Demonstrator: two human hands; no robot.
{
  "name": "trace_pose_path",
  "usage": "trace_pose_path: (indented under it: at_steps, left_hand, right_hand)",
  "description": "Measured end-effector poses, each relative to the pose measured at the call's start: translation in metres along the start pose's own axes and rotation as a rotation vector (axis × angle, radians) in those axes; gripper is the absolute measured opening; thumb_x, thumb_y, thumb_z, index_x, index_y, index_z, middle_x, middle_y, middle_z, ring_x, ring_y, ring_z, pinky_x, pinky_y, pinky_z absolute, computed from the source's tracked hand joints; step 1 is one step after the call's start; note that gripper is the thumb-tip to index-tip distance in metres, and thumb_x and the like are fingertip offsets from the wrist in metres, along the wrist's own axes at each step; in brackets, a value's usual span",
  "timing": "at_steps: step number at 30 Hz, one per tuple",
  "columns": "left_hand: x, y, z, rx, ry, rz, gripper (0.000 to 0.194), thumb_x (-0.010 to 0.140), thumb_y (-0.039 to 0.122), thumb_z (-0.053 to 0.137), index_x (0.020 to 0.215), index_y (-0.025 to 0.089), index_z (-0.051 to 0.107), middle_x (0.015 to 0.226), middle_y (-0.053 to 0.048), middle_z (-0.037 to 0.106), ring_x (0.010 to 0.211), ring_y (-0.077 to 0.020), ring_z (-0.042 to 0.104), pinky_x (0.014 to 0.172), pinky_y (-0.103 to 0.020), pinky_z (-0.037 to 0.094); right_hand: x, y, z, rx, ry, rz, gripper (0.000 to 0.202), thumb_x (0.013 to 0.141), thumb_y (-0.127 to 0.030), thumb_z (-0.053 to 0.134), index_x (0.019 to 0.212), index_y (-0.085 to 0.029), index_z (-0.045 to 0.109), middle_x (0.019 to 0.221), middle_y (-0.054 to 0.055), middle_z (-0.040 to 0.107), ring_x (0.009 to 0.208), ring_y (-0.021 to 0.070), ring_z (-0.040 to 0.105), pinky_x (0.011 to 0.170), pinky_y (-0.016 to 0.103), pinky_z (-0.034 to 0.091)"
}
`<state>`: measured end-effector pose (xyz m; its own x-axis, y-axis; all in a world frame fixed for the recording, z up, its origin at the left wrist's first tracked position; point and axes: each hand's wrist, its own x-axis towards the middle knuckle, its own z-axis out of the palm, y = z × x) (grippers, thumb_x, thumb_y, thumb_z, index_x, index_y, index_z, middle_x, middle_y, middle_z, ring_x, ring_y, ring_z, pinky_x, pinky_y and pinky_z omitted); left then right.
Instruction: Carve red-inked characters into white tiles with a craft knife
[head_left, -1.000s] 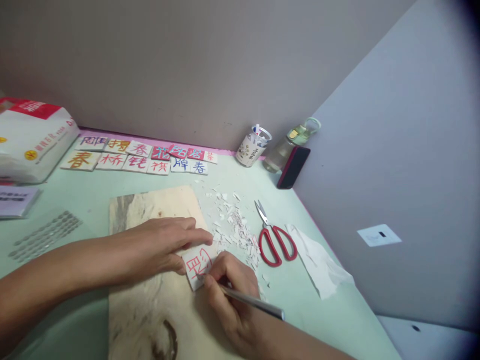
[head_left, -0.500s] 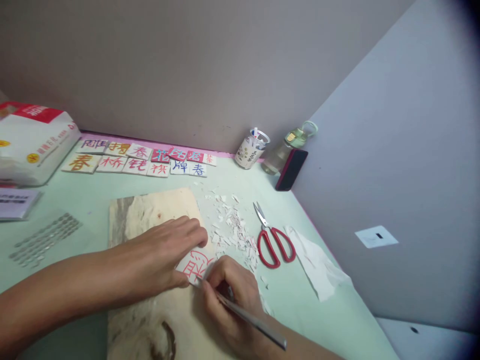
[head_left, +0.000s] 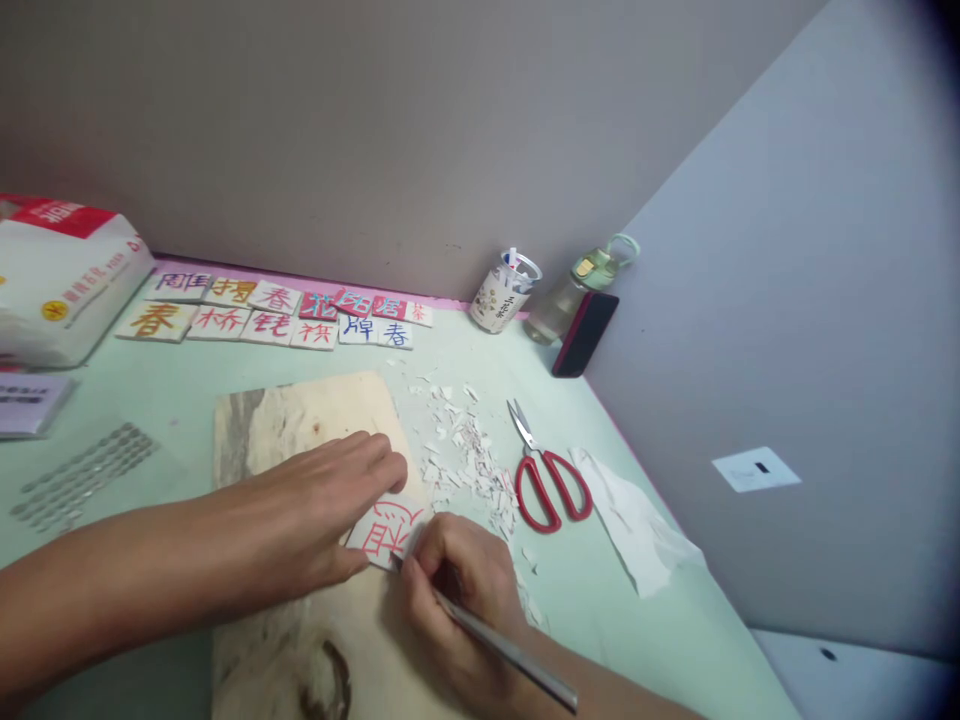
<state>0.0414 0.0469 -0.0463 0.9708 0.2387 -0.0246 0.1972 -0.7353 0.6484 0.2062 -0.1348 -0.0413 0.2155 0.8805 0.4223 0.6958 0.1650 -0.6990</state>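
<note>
On the green tabletop (head_left: 172, 382) I see a white tile (head_left: 391, 524) on a wooden board (head_left: 330, 402), gripped by the left hand (head_left: 349, 488) between thumb and fingers, while the right hand (head_left: 471, 590) pinches a slim metal tool (head_left: 517, 657) at the tile's edge — apparently carving, calling next for steady pressure.

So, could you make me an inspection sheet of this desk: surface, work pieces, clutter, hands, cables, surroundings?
Surface: pale green tabletop bearing a wooden board.
Work pieces: white tile with red writing; slim metallic tool, tip at the tile's edge.
Clutter: scattered pale chips, red-handled scissors, crumpled white tissue.
Hands: left hand holds the tile; right hand grips the tool.
Cables: nothing seen.
Surroundings: two rows of lettered tiles, pen can, bottle, phone, plastic packet, gray wall.
</note>
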Motion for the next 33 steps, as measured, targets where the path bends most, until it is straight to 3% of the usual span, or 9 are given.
trace_pose_path:
  at_steps: [7,17,22,29,33]
  left_hand:
    - [0.004,0.004,0.001,-0.001,0.010,-0.026,0.041,0.076,0.016,0.070,0.113,0.028,0.060,0.120,-0.005,0.066,0.114,-0.0300,0.064,0.095,-0.041,0.049]
    - [0.005,0.001,0.004,0.016,0.029,-0.025,0.040,0.076,0.018,0.071,0.112,0.028,0.060,0.118,-0.005,0.066,0.112,-0.0302,0.064,0.095,-0.042,0.048]
    - [0.004,0.002,0.002,0.016,0.013,-0.029,0.038,0.078,0.020,0.071,0.113,0.028,0.060,0.118,-0.005,0.067,0.112,-0.0300,0.064,0.095,-0.041,0.050]
    - [0.005,0.008,-0.004,0.023,0.005,-0.046,0.036,0.077,0.018,0.069,0.111,0.027,0.061,0.117,-0.005,0.067,0.111,-0.0305,0.066,0.095,-0.042,0.050]
    - [0.009,0.014,-0.014,0.103,-0.061,-0.122,0.034,0.077,0.025,0.079,0.106,0.028,0.062,0.116,-0.006,0.071,0.114,-0.0352,0.067,0.101,-0.049,0.051]
  right_hand:
    - [-0.004,0.000,-0.003,0.031,-0.052,0.043,0.024,0.096,-0.011,0.057,0.083,-0.026,0.042,0.066,-0.007,0.047,0.056,0.0115,0.042,0.058,0.027,0.032]
    - [-0.001,0.002,-0.001,-0.028,-0.032,-0.157,0.024,0.093,-0.007,0.054,0.086,-0.027,0.042,0.069,-0.004,0.054,0.060,0.0150,0.049,0.058,0.032,0.035]
    - [-0.002,0.004,0.001,-0.023,-0.020,-0.187,0.024,0.091,-0.008,0.055,0.087,-0.028,0.041,0.069,-0.005,0.053,0.058,0.0152,0.048,0.058,0.033,0.036]
    - [-0.004,0.000,0.000,0.008,-0.021,-0.107,0.024,0.092,-0.009,0.056,0.084,-0.027,0.041,0.068,-0.005,0.053,0.059,0.0146,0.049,0.058,0.031,0.035]
    - [-0.005,-0.002,-0.002,-0.004,-0.009,-0.033,0.026,0.093,-0.009,0.056,0.083,-0.026,0.040,0.066,-0.006,0.049,0.056,0.0122,0.046,0.056,0.027,0.034]
